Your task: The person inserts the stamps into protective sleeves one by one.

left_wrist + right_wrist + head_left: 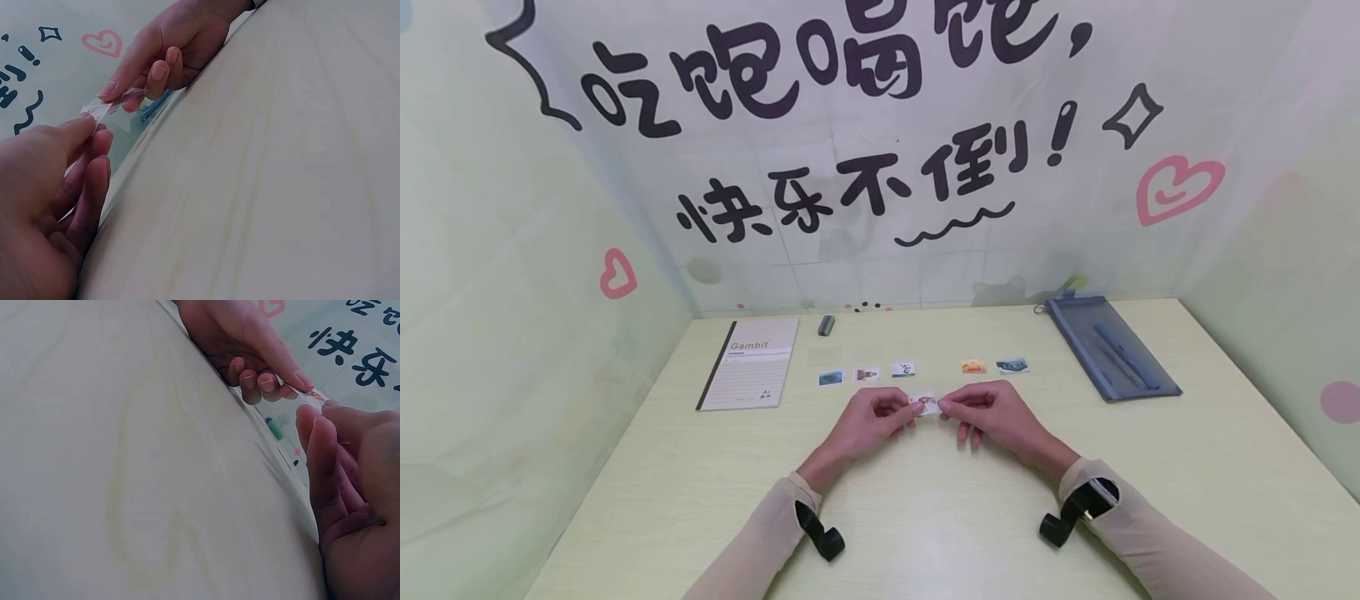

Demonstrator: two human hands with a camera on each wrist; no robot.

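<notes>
My left hand [874, 421] pinches the left edge of a stamp-sized picture card [928, 405] between thumb and forefinger. At the card's other edge, my right hand [997, 414] pinches with thumb and forefinger. The card is white with a small reddish-brown print, and a clear, shiny film [132, 94] shows by the right fingertips in the left wrist view. Both hands are close over the table. Just beyond them lie similar cards in a row: a blue-green one [831, 378], a reddish one [867, 375], a white one [903, 369], an orange one [973, 367] and a blue-grey one [1012, 365].
A notebook [748, 367] lies at the back left of the pale wooden table [925, 525]. Near it is a small dark green-and-blue block [826, 325]. A blue mesh zip pouch [1093, 333] with a pen [1126, 354] inside lies at the back right. Printed cloth hangs behind.
</notes>
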